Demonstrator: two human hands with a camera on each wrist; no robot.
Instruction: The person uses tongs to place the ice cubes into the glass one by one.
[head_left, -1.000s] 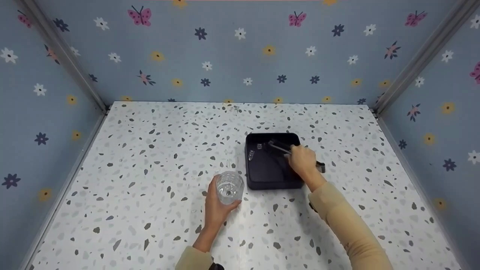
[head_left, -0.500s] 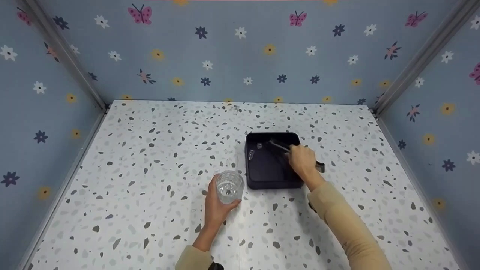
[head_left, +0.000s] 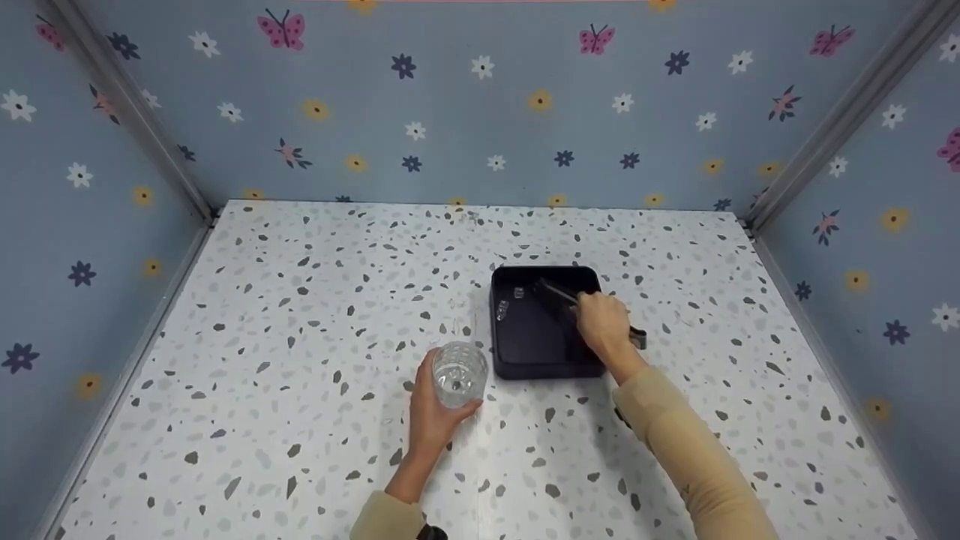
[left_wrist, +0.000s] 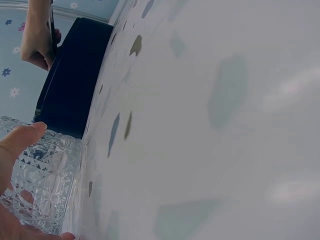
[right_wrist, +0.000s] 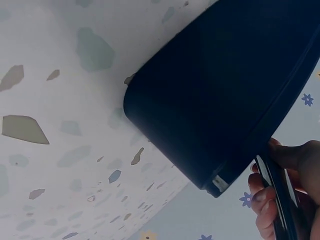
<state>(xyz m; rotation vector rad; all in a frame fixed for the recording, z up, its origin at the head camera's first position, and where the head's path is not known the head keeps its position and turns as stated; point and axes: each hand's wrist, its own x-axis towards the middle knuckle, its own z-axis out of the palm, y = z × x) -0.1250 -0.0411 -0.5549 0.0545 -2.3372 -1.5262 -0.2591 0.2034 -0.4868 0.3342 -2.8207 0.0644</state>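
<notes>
In the head view my left hand [head_left: 435, 424] grips a clear cut-glass tumbler [head_left: 460, 375] around its side, the thumb near the front. The tumbler stands just left of a dark rectangular box [head_left: 547, 369]. The left wrist view shows the patterned glass [left_wrist: 47, 182] between thumb and fingers. My right hand [head_left: 604, 326] holds black tongs with metal edges [head_left: 559, 292] over the box, their tips down inside it near the back. Two small clear cubes [head_left: 519, 293] [head_left: 502, 309] lie along the box's left part. From the right wrist, curled fingers show around the tongs [right_wrist: 275, 192].
The white speckled tabletop [head_left: 300, 360] stretches around the box. Blue flowered panels [head_left: 480, 97] enclose it at the back and both sides, with grey metal posts [head_left: 142, 127] at the corners.
My right hand and the tongs have shifted very slightly left and down within the box. The left hand and the tumbler have stayed in place.
</notes>
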